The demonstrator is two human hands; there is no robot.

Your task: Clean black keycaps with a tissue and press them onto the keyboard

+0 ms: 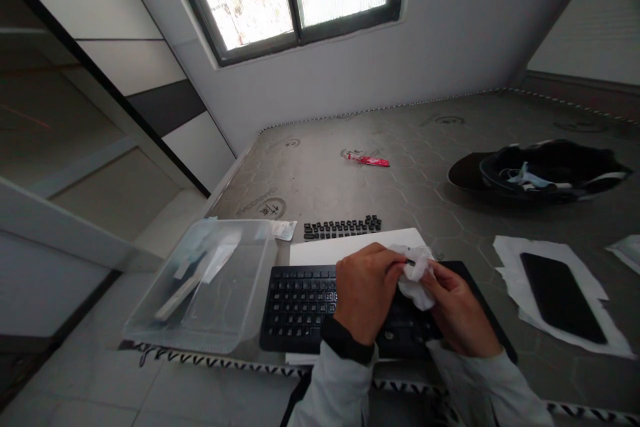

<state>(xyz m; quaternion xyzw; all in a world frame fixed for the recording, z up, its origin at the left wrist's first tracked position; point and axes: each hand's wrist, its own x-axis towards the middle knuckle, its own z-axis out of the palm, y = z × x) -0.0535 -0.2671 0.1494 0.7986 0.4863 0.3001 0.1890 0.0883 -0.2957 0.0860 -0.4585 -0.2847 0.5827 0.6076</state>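
My left hand (364,290) pinches a small black keycap (410,262) between thumb and fingertips, partly covered by a white wipe (417,290). My right hand (463,310) is closed on that crumpled wipe and presses it around the keycap. Both hands are above a black keyboard (300,273), whose left part shows bare switches where caps are off. Much of the keyboard's middle is hidden behind my hands. Loose black keycaps (343,227) stand in rows beyond it, and a white sheet or board (315,253) shows under the keyboard.
To the left sits a clear plastic bin (255,300) with packets and a long pale strip inside. A phone (563,297) lies on white tissue (510,250) to the right. Farther back are a black cap (465,173) holding a mask and a red packet (367,159).
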